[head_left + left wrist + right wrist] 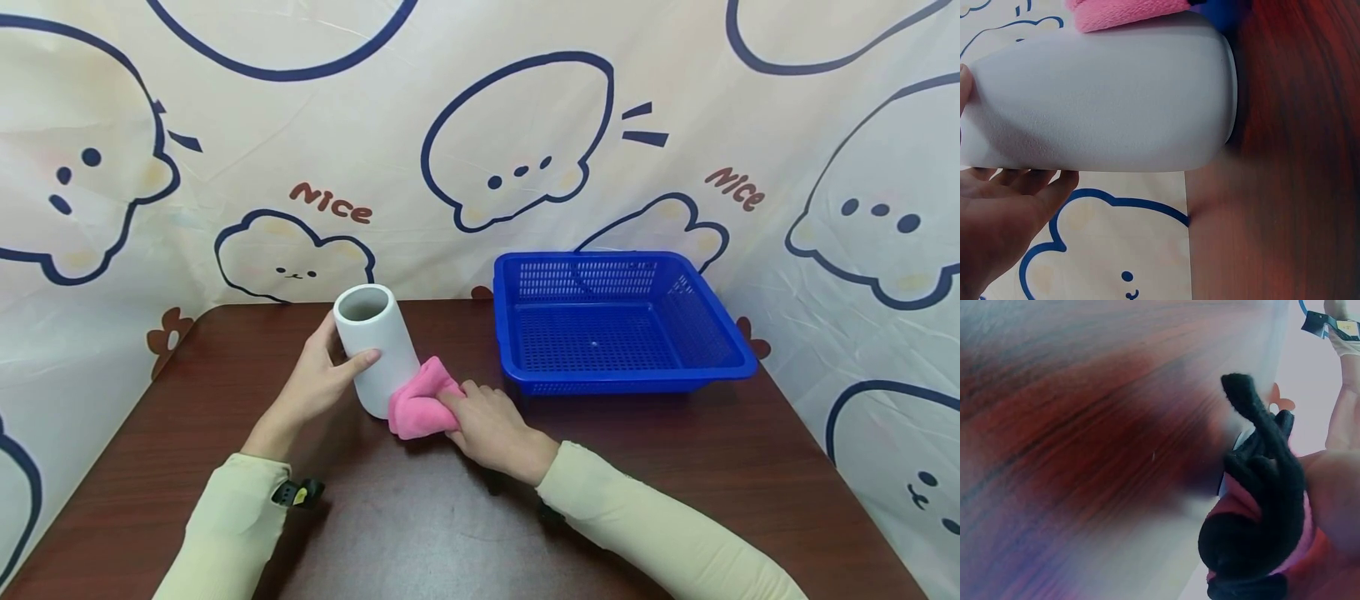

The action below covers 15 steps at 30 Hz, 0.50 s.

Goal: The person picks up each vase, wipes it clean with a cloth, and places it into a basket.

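Note:
My left hand grips a white vase round its upper half, thumb on the near side and fingers on the other. The vase's open mouth faces up; whether its base fully touches the table I cannot tell. In the left wrist view the vase shows a smooth, matte wall. My right hand holds a bunched pink cloth against the vase's lower right side. Seen from the right wrist, the cloth also has dark, black-looking folds. Some right fingers are hidden by the cloth.
A blue plastic basket with a perforated floor stands at the back right. The dark brown wooden table ends at a pale curtain printed with cartoon outlines.

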Motion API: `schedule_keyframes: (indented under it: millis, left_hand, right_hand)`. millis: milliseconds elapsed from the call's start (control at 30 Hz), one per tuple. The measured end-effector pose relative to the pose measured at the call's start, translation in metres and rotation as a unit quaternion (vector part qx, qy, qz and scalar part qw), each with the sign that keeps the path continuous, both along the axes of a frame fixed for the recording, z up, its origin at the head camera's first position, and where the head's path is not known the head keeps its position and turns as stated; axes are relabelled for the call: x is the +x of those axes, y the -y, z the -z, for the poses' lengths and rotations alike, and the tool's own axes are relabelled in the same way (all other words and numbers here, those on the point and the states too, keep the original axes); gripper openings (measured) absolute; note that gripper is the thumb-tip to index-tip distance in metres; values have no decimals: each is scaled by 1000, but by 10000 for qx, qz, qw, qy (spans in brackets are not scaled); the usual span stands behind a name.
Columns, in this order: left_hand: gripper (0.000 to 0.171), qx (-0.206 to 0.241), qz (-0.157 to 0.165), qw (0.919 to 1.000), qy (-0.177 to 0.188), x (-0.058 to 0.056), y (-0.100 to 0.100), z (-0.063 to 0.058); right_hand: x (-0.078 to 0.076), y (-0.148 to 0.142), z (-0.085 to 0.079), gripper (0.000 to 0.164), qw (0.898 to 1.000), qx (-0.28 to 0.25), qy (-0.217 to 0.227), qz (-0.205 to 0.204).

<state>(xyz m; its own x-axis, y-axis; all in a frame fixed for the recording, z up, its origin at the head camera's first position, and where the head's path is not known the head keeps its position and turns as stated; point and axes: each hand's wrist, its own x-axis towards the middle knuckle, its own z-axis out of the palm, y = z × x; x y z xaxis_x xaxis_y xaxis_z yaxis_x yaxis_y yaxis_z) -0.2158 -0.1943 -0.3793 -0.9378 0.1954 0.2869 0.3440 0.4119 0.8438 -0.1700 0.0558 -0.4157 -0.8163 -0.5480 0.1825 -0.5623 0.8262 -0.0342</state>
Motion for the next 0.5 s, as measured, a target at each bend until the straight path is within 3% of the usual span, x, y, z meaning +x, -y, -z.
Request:
schedule_keyframes:
  millis: [500]
  left_hand:
    - [70,142,57,9998,82,1,0,0]
  right_hand:
    - [1,0,3,25,9995,183,263,44]
